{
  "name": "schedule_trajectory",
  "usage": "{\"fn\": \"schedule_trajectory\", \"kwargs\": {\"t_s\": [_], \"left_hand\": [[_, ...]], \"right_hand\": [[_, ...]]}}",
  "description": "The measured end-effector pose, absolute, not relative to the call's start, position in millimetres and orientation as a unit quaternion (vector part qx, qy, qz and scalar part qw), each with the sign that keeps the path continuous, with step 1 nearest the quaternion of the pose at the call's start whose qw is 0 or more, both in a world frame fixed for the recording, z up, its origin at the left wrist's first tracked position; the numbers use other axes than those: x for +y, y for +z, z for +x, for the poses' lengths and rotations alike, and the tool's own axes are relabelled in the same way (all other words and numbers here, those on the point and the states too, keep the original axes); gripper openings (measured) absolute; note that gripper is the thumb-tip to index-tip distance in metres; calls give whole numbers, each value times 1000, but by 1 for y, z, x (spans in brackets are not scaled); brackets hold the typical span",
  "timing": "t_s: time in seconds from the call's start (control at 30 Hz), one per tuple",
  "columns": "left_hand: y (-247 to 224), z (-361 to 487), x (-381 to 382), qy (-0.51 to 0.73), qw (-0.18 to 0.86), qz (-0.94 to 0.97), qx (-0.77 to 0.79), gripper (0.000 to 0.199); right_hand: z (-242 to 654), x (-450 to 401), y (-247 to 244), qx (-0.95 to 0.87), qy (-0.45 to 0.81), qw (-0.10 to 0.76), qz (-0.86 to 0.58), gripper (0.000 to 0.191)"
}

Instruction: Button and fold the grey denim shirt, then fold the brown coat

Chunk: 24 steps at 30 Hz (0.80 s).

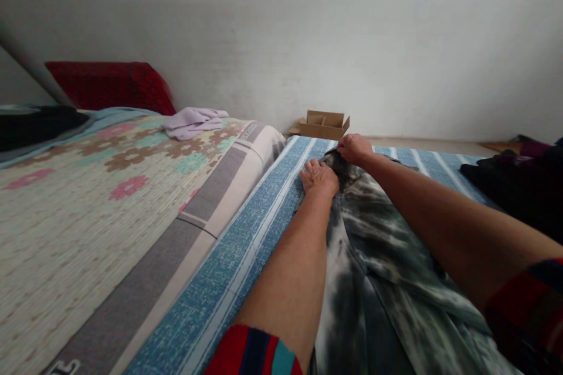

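Observation:
A tie-dyed garment [373, 228] in black, grey-green and white lies spread on a blue-and-white striped sheet [264, 211], stretching from its far end toward me. Its exact kind is hard to tell from here. My left hand [320, 177] rests flat at the garment's far left edge, fingers stretched out onto the sheet. Just beyond it and to the right, my right hand [354, 148] pinches the dark far edge of the cloth, fingers closed and slightly raised. My forearm hides part of the garment's right side.
On the left is a bed with a floral cover [132, 187], holding a lilac cloth [193, 123], dark clothing [39, 126] and a red cushion-like block [109, 85]. An open cardboard box [323, 130] stands by the wall. Dark folded clothes [514, 181] lie at right.

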<state>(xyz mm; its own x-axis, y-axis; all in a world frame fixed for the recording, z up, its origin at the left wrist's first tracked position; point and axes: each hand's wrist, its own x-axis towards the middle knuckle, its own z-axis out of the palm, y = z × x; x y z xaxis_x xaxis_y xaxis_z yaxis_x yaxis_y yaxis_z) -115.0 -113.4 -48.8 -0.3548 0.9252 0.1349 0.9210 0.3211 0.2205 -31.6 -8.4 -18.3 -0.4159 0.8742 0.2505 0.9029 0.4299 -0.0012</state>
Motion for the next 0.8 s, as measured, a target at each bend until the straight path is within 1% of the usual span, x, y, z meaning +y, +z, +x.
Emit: {"fn": "schedule_trajectory", "kwargs": {"t_s": [0.27,0.5,0.8], "left_hand": [[-49,-116,-114,129,10,572,810,38],[-41,-118,-116,120,10,562,819,36],[-32,-122,-115,103,-9,561,821,41]], "right_hand": [[-31,-16,-21,-845,-80,112,-517,26],[-35,-56,-23,-861,-112,147,-473,32],[-31,-73,-35,-851,-56,105,-512,35]]}}
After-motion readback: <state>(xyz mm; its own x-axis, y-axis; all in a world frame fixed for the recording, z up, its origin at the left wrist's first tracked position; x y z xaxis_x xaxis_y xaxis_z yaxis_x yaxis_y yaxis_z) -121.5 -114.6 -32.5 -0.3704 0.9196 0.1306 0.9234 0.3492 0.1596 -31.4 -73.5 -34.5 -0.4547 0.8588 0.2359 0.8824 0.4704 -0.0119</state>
